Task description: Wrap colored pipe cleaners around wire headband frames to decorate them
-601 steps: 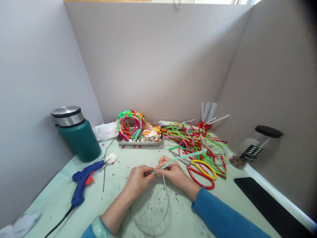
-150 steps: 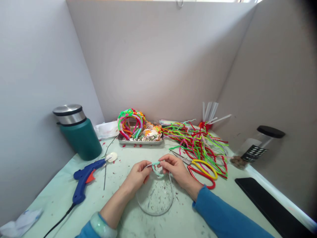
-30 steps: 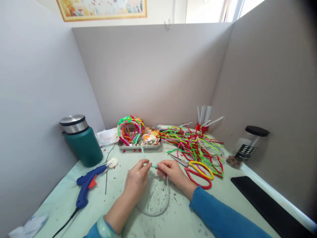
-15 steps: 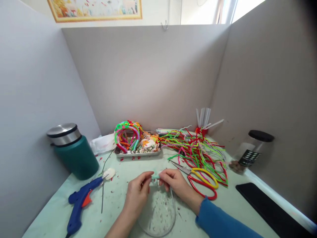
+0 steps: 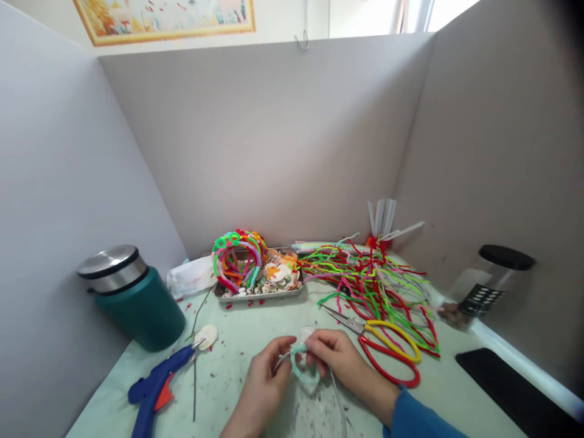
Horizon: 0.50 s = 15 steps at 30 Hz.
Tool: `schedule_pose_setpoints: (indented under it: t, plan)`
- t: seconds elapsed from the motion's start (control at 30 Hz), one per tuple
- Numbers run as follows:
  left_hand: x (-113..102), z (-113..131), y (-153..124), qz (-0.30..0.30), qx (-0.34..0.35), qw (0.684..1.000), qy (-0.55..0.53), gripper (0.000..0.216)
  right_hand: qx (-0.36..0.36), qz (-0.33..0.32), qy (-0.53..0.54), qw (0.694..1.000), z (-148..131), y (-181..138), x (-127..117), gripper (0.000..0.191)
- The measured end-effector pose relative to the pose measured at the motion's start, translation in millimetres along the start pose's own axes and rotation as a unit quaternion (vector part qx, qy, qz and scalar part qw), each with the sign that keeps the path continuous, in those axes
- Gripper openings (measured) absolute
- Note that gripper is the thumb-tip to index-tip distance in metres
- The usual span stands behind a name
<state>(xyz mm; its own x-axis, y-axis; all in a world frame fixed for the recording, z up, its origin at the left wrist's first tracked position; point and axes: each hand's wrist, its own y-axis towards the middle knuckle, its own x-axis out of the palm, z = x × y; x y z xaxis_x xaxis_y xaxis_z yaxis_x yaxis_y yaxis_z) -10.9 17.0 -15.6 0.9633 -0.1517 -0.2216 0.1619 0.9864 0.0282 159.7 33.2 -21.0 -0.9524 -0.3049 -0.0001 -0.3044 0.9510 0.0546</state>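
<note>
Low in the middle of the table, my left hand (image 5: 267,380) is closed, thumb and fingers pinching the end of a thin white headband (image 5: 338,401). My right hand (image 5: 335,356) pinches a pale mint pipe cleaner (image 5: 298,349) against that end. Below the fingers the pipe cleaner droops in a loose loop. From under my right hand the band curves down towards the front edge; its far part is out of view. Scissors (image 5: 365,328) with one yellow and one red handle lie beyond my right hand. A blue glue gun (image 5: 162,380) rests left of my left hand.
Several wrapped headbands (image 5: 237,258) lean in a metal tray (image 5: 260,297) of small pieces. Tangled pipe cleaners (image 5: 369,277) cover the back right. A teal flask (image 5: 139,310) stands left, a clear jar (image 5: 481,292) right, near a black strip (image 5: 511,383). Grey panels (image 5: 269,140) enclose the table.
My hands have turned, and the mint pipe cleaner now hangs in an open loop below the fingers. The headband's visible curve has swung to the right. The view has shifted slightly.
</note>
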Motion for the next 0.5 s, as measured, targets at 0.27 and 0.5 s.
schedule_pose_setpoints:
  t: [0.27, 0.5]
  plan:
    - [-0.2, 1.5, -8.6, 0.075, 0.197, 0.940, 0.268, 0.024, -0.026, 0.002, -0.014, 1.000, 0.7, -1.3, 0.0, 0.034]
    - [-1.8, -0.6, -7.6, 0.100, 0.201, 0.940, 0.258, 0.019, -0.041, -0.007, -0.004, 0.999, 6.1, -0.1, -0.5, 0.033]
